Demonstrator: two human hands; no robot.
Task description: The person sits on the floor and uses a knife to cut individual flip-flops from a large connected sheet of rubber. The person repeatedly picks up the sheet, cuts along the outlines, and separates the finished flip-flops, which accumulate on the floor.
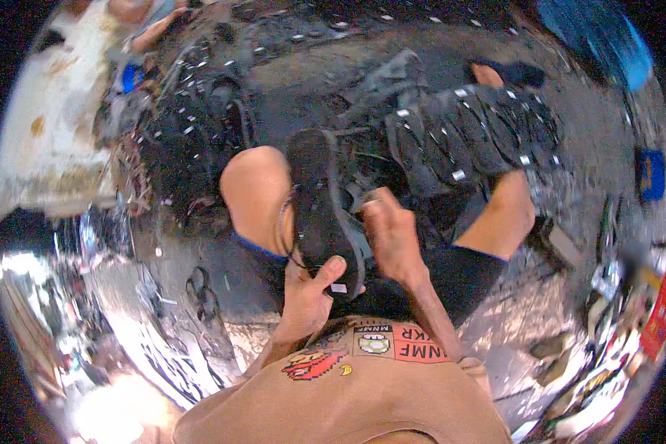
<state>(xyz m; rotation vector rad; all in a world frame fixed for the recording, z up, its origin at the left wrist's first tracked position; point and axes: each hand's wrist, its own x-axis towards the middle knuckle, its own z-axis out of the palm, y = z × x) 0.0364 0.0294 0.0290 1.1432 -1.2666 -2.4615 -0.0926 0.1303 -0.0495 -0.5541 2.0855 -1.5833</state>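
A black sandal (314,196) stands lengthwise between my knees, its dark insole facing left and its edge turned to the right. My left hand (311,296) is closed on its heel end, the thumb lying over the insole beside a small white label. Just right of the sandal's edge, my right hand (392,233) is curled into a fist. Something small and dull shows at its fingertips, too blurred to name. Whether that fist touches the sandal, I cannot tell.
Several black sandals with white labels (459,137) lie in a row beyond my right knee. More dark footwear (200,126) is heaped to the far left. Single sandal-like pieces (202,292) lie on the floor at left. A blue box (651,175) stands far right.
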